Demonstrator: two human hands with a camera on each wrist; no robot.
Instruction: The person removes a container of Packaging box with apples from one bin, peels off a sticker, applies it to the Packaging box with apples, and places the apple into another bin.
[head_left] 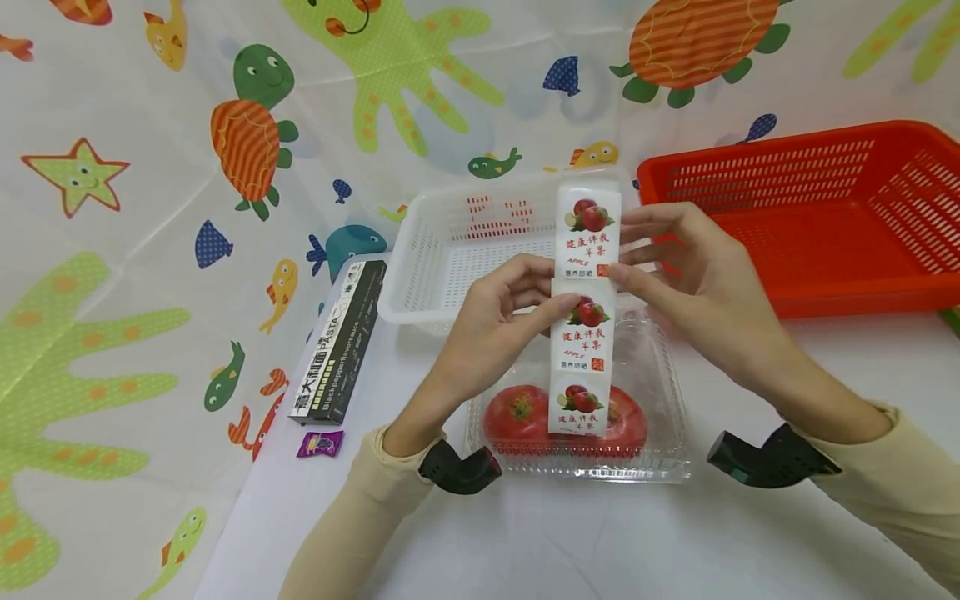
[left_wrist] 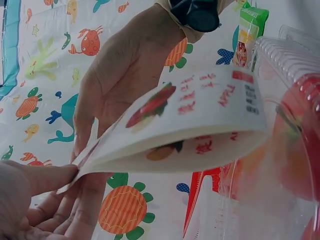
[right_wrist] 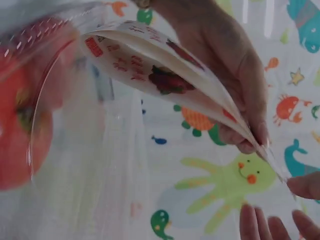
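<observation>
Your left hand (head_left: 487, 329) pinched the left side of the apple sticker strip (head_left: 585, 346), thumb in front; your right hand (head_left: 701, 287) pinched its right side a bit higher; the strip was up over a clear box (head_left: 660, 468), and its low part bent round in a loop; two tomatoes (head_left: 515, 412) sat in the clear box; a white basket (head_left: 487, 268) stood near the back edge of the table (head_left: 570, 542); a red basket (head_left: 810, 242) stood to its right; a pasta box (head_left: 341, 342) lay along the left edge, with a purple packet (head_left: 320, 443) just in front.
</observation>
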